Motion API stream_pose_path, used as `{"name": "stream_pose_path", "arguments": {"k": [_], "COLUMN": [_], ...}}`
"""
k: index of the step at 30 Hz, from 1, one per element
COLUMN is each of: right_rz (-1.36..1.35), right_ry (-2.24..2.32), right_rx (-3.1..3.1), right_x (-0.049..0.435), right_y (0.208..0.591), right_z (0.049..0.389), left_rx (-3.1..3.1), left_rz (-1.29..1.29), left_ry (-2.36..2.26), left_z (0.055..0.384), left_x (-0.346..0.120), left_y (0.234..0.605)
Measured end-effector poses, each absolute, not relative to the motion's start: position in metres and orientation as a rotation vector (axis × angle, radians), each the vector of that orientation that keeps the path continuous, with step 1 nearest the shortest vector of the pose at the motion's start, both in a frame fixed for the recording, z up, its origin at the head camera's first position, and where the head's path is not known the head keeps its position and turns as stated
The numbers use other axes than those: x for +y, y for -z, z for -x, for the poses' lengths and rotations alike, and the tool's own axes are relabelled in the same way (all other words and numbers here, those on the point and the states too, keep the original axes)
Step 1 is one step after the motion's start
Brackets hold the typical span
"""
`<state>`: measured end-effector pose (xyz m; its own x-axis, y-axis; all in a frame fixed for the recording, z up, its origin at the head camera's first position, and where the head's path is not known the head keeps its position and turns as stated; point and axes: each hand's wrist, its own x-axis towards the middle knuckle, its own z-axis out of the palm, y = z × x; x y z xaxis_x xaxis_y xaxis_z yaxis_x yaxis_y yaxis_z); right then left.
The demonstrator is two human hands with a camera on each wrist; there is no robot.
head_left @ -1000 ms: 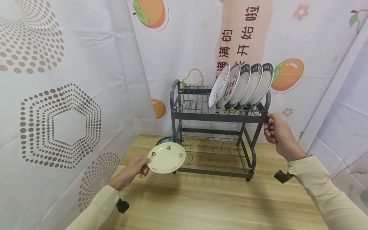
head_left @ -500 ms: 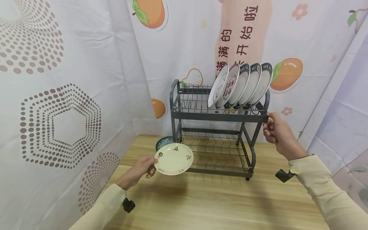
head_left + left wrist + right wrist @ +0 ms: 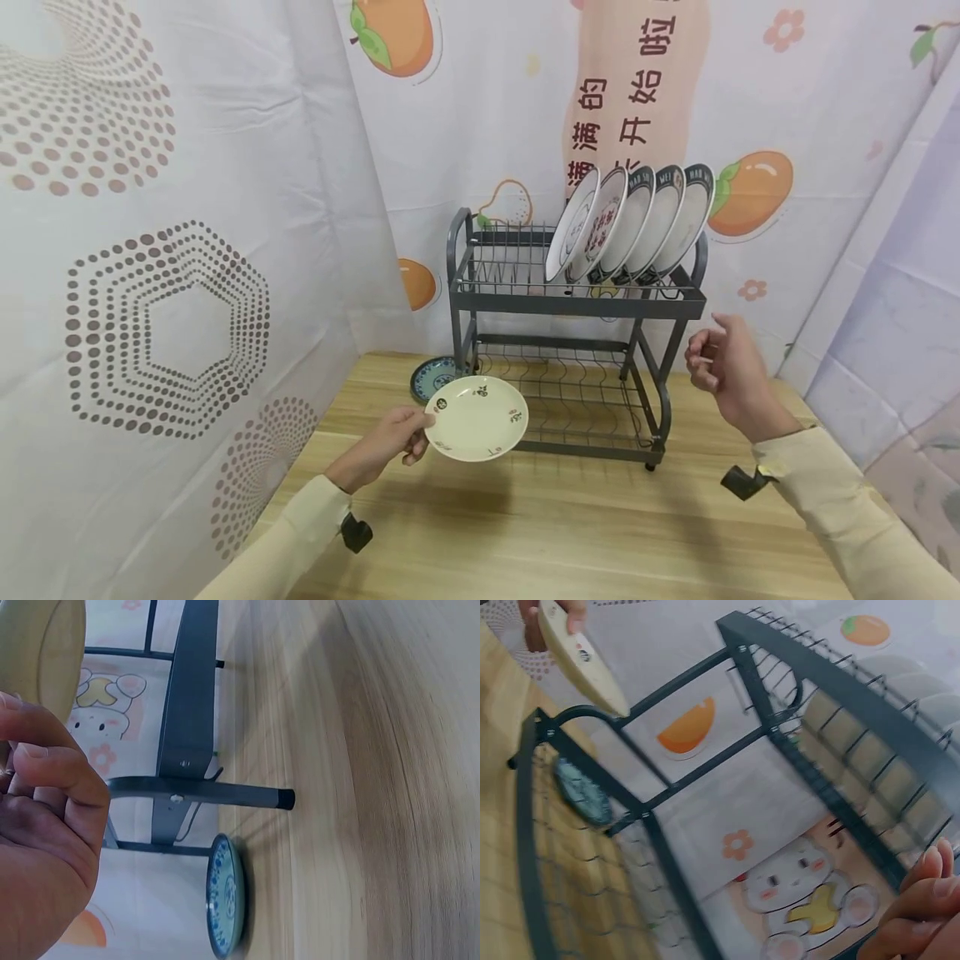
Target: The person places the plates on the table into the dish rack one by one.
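My left hand [image 3: 393, 442] pinches the left rim of a cream plate [image 3: 477, 419] with small dark and pink prints, holding it face up in front of the rack's lower left. The left wrist view catches only a slice of this plate [image 3: 41, 652] beyond the fingers. At the right, my right hand [image 3: 735, 371] is just below and beside the upper corner of the grey two-tier dish rack [image 3: 577, 305], its fingers loosely curled around nothing. Several white plates [image 3: 630, 225], some with dark lettered rims, lean upright in the right half of the top tier.
A blue patterned dish [image 3: 432, 379] lies on the wooden table [image 3: 585, 525] behind the rack's left legs. The lower wire tier [image 3: 562, 400] bears nothing visible. Printed curtains [image 3: 480, 100] hang behind and along both sides.
My left hand has carried the cream plate to the right, uncovering more of the blue dish. My right hand has let go of the rack's corner and dropped slightly.
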<state>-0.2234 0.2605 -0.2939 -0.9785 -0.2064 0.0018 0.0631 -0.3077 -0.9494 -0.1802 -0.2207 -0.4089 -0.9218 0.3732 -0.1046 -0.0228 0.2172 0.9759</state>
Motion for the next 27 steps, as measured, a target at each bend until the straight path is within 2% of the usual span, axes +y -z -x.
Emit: {"name": "stream_pose_path", "arguments": {"k": [6,13,27], "right_rz": [0.114,0.190,0.428], "right_ry": [2.117,1.679,1.547], "right_rx": [1.994,2.229,2.066], "right_x": [0.249,0.214,0.160], "right_y": [0.333,0.365,0.383], "right_z": [0.220,0.208,0.179], "left_rx": [2.169,2.154,2.132], "left_rz": [-0.328,-0.348,-0.351], "left_ry": [-1.735,-1.731,-1.725], "left_z": [0.181,0.181,0.177], "left_x": [-0.212,-0.203,-0.181], "left_y": [0.412,0.412,0.407]}}
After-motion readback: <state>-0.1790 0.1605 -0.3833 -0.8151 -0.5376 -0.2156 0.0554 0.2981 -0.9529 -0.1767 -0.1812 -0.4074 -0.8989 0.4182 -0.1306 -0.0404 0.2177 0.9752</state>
